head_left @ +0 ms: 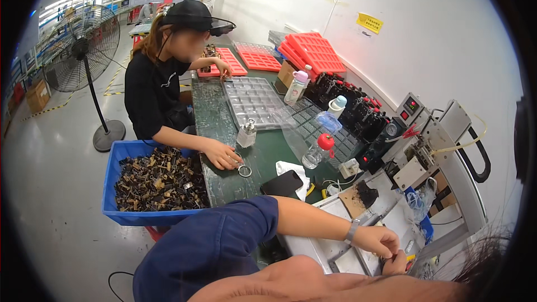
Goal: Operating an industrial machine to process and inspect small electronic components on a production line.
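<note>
My left hand (376, 241), reached across from the navy sleeve with a silver-grey band on its wrist, curls its fingers closed over the metal work surface. Just below it my right hand (395, 264) shows in part, its thumb and fingers bent in and meeting the left fingertips. Whatever lies between the two hands is too small and covered to make out. Beside them is a yellow-handled tool (411, 258). Above the left hand, a brown board (352, 201) carries a heap of small dark parts (366, 193). A bench machine (417, 168) stands behind it.
A co-worker's hand (222, 155) rests by a tape-like ring (244, 171). A blue bin (112, 190) holds many small metal parts. On the green table (215, 128) are a clear tray (254, 98), a phone (282, 183), a red-capped bottle (318, 154) and stacked red trays (313, 50).
</note>
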Tool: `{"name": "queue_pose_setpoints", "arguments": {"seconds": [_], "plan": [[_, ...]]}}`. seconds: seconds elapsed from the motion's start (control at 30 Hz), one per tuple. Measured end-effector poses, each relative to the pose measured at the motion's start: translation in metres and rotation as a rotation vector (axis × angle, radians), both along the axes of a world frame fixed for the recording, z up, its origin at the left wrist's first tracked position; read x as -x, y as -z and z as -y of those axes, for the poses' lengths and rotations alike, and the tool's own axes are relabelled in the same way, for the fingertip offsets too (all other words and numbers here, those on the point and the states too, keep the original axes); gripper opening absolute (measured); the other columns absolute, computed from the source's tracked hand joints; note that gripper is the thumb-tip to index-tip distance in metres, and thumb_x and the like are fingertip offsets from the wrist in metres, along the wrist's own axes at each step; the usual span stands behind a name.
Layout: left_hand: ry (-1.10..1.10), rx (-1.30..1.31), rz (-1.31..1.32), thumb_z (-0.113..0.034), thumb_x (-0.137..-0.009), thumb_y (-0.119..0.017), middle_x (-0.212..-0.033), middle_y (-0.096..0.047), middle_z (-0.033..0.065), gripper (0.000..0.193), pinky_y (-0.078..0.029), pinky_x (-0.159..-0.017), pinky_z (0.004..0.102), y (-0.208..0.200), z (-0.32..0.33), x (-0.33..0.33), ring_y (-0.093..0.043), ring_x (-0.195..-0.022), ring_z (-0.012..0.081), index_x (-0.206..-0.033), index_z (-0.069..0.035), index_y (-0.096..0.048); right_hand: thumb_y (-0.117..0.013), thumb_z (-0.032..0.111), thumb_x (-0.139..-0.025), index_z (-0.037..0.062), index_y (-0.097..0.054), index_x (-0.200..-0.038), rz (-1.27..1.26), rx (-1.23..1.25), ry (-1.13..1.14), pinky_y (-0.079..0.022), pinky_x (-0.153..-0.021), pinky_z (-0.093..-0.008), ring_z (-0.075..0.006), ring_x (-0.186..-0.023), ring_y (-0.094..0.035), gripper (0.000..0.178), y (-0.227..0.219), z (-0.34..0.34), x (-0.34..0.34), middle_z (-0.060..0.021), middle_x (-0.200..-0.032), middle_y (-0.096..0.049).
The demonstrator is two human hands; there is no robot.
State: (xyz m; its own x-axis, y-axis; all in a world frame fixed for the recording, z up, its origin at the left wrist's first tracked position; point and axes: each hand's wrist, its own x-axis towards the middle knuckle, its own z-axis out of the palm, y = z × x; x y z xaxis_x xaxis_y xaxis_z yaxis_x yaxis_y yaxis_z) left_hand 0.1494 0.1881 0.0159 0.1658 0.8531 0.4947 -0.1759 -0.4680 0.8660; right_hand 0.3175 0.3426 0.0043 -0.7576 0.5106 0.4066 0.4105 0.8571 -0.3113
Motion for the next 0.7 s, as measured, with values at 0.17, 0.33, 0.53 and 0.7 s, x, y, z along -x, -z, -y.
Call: {"name": "queue_pose_setpoints", "arguments": {"seconds": [0.17, 0.33, 0.53, 0.7], "plan": [[-0.106, 0.177, 0.155, -0.010, -0.086, -0.062, -0.077, -0.059, 0.0015, 0.012, -0.047, -0.059, 0.0233, 0.020, -0.001, 0.003, -0.056, -0.067, 0.0087, -0.095, -0.003, -0.057, -0.053, -0.003, -0.081, -0.0021, -0.052, -0.095, 0.050, 0.202, 0.043, -0.045, -0.078, -0.0405, -0.0356, -0.087, -0.057, 0.014, -0.013, 0.012, 0.004, -0.0211, -0.091, -0.058], [-0.028, 0.272, 0.231, -0.010, -0.086, -0.063, -0.079, -0.059, 0.0012, 0.013, -0.048, -0.060, 0.0234, 0.010, 0.009, -0.003, -0.056, -0.069, 0.0084, -0.095, -0.003, -0.057, -0.044, -0.008, -0.082, -0.0051, -0.051, -0.099, -0.128, -0.056, 0.080, -0.042, -0.086, -0.0380, -0.0345, -0.095, -0.054, 0.018, 0.007, -0.006, -0.002, -0.0216, -0.099, -0.055], [-0.069, 0.183, 0.274, -0.007, -0.083, -0.067, -0.104, -0.053, 0.0046, 0.038, -0.051, -0.075, 0.0249, 0.027, 0.001, -0.003, -0.055, -0.090, 0.0103, -0.117, -0.002, -0.051, -0.045, -0.014, -0.076, -0.0030, -0.047, -0.105, -0.371, -0.070, -0.062, -0.041, -0.084, -0.0335, -0.0281, -0.090, -0.049, 0.031, -0.012, 0.033, 0.014, -0.0149, -0.099, -0.048], [-0.114, 0.166, 0.334, -0.007, -0.079, -0.075, -0.121, -0.042, 0.0081, 0.086, -0.045, -0.095, 0.0285, 0.010, 0.013, -0.007, -0.046, -0.117, 0.0149, -0.145, -0.002, -0.022, -0.051, -0.008, -0.073, 0.0011, -0.045, -0.097, -0.358, 0.122, -0.401, -0.040, -0.087, -0.0361, -0.0278, -0.093, -0.049, 0.027, -0.018, 0.053, 0.011, -0.0128, -0.096, -0.048]]}}
